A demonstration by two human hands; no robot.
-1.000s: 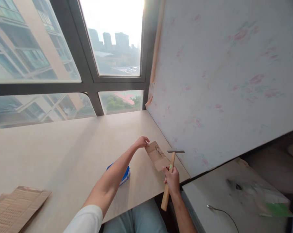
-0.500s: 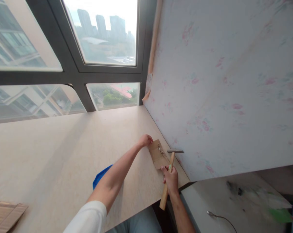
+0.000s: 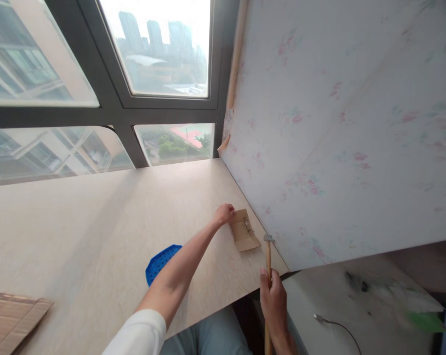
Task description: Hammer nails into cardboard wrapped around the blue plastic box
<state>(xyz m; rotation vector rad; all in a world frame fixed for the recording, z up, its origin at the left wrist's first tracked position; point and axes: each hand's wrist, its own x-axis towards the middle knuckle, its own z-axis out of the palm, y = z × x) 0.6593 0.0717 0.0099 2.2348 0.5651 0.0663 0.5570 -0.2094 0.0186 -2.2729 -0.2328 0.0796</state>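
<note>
With bent fingers, my left hand (image 3: 224,213) grips the upper left corner of a small folded piece of cardboard (image 3: 241,235) on the pale wooden surface. Several thin metal pieces, perhaps nails, (image 3: 248,224) lie on its right half; they are too small to make out exactly. My right hand (image 3: 274,298) is wrapped round the wooden handle of a hammer (image 3: 268,254). The hammer points away from me, its metal head close to the wall and to the right of the cardboard, apart from it. My left forearm partly covers a blue perforated tray (image 3: 160,265).
A flower-patterned wall (image 3: 319,148) rises along the right edge of the wooden surface (image 3: 97,236). Windows with dark frames (image 3: 164,109) stand behind it. Larger flat cardboard (image 3: 16,320) lies front left. Lower right, a cable (image 3: 336,323) rests on a grey surface.
My right hand has drawn back toward me and right, off the cardboard's near edge, bringing the hammer with it. The hammer now stands straighter in view. My left hand stays at the cardboard's corner.
</note>
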